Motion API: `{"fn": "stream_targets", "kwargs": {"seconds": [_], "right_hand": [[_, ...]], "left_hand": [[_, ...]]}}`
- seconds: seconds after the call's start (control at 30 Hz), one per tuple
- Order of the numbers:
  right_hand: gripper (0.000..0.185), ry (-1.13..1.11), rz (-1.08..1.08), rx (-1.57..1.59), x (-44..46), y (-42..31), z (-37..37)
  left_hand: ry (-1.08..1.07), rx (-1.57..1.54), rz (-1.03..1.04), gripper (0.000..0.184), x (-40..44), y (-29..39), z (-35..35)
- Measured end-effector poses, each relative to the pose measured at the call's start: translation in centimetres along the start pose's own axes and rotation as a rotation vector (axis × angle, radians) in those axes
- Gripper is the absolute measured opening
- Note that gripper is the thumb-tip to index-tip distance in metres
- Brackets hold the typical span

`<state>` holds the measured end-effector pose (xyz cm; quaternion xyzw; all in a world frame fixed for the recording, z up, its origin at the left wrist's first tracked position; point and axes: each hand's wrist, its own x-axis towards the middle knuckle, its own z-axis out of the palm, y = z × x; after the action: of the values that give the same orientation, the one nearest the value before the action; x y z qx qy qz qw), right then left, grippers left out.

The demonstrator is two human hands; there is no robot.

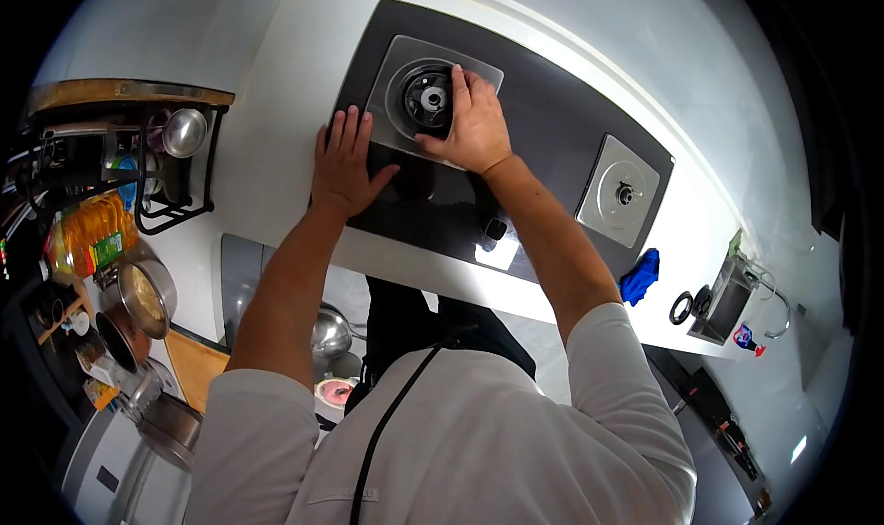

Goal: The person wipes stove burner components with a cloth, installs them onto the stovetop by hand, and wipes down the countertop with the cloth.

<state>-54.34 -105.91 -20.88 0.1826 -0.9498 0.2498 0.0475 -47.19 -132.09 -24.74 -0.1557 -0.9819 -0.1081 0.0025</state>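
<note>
A black glass cooktop (552,124) lies on the white counter, with a square metal plate around each burner. My right hand (472,124) curls round the right side of the black round burner part (426,98) on the left plate, thumb low and fingers at its upper edge. Flat on the cooktop's left edge rests my left hand (346,168), fingers spread and nothing held. The right burner (624,193) shows a bare small centre on its metal plate (612,216). A knob (495,228) sits near the front edge.
A blue cloth (640,277) lies right of the cooktop. Beyond it are black rings (681,308), a sink (727,299) and a spray bottle (748,340). At the left stand a black rack (175,214), oil bottles (97,233) and pots (147,297).
</note>
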Motion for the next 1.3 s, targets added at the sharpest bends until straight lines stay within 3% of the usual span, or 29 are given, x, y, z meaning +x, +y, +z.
{"fn": "stream_targets", "kwargs": {"seconds": [0.57, 0.8, 1.3], "right_hand": [[0.131, -0.025, 0.009, 0.103, 0.9, -0.7, 0.7], [0.128, 0.108, 0.106, 0.191, 0.6, -0.1, -1.9], [0.136, 0.052, 0.099, 0.208, -3.4, 0.8, -2.4]], "left_hand": [[-0.013, 0.033, 0.002, 0.102, -0.1, 0.0, 0.0], [0.002, 0.027, 0.013, 0.103, -0.1, 0.0, 0.3], [0.020, 0.013, 0.019, 0.100, -0.1, 0.1, 0.2]]}}
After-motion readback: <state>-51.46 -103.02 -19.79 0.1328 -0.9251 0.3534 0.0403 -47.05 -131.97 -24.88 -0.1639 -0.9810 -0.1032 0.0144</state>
